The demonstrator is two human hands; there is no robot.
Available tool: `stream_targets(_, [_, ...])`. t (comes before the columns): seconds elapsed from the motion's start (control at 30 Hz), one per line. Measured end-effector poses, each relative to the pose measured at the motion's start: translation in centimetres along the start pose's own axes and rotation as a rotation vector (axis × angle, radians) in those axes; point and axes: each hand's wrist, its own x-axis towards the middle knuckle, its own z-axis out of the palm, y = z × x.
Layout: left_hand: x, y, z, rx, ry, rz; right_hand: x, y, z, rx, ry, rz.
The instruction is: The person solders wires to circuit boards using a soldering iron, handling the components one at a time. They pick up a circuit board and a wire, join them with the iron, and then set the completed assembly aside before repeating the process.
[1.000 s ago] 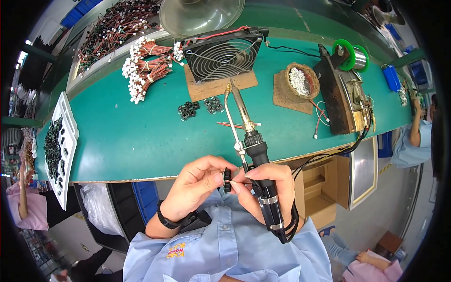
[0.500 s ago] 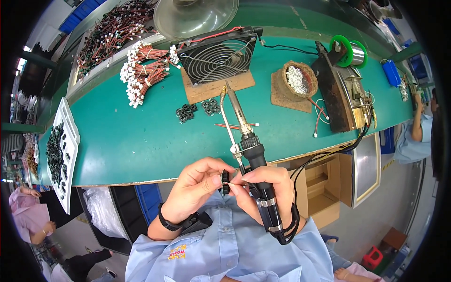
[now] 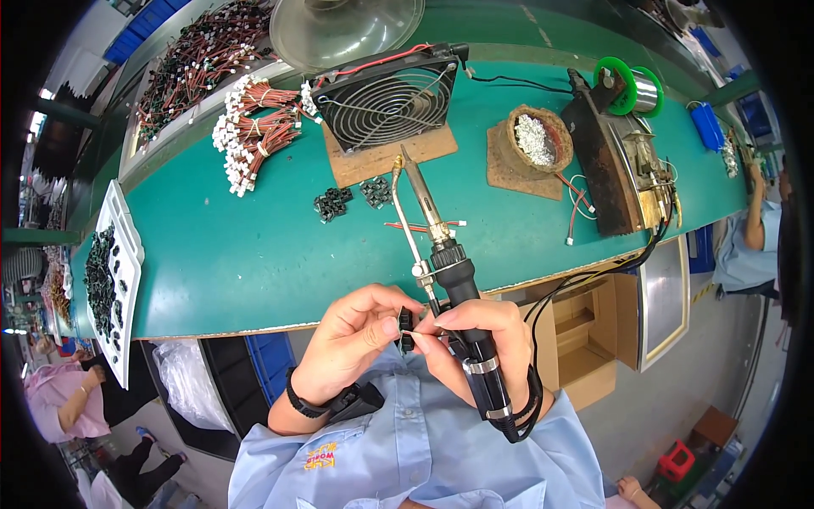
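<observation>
Between thumb and fingers, my left hand [image 3: 352, 339] pinches a small black plastic part [image 3: 406, 327] just past the table's front edge. My right hand [image 3: 487, 339] is wrapped round a soldering iron [image 3: 456, 276] with a thin metal tube clamped alongside it. The iron's tip points away from me over the table. The thumb and forefinger of that hand also meet close to the black part, at what looks like a thin wire; the detail is too small to make out. A red-and-white wire lead [image 3: 424, 226] lies behind the iron's shaft.
Beyond the iron, a black fan [image 3: 386, 106] stands on a board, with black part piles [image 3: 332, 204] before it. Bundled leads [image 3: 254, 136] lie left, near a white tray [image 3: 127, 280]. Rightward are a round bowl [image 3: 543, 140], a solder spool [image 3: 632, 89] and a metal-topped device [image 3: 610, 170].
My hands keep nearly the same pose, and the black part turns slightly between the fingers. The view shifts a little. At the left, a person in pink has moved.
</observation>
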Motion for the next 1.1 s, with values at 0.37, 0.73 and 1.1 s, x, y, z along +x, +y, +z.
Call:
stream_targets(0.37, [0.1,0.0,-0.1,0.004,0.000,-0.015,0.0,0.0,-0.1,0.017,-0.013,0.020])
stream_targets(0.73, [0.3,0.3,0.8,0.035,0.056,-0.014,0.0,0.2,-0.2,0.100,-0.037,0.069])
stream_targets(1.1, [0.3,1.0,1.2,0.113,0.084,-0.041,0.4,0.1,-1.0,0.171,-0.097,0.138])
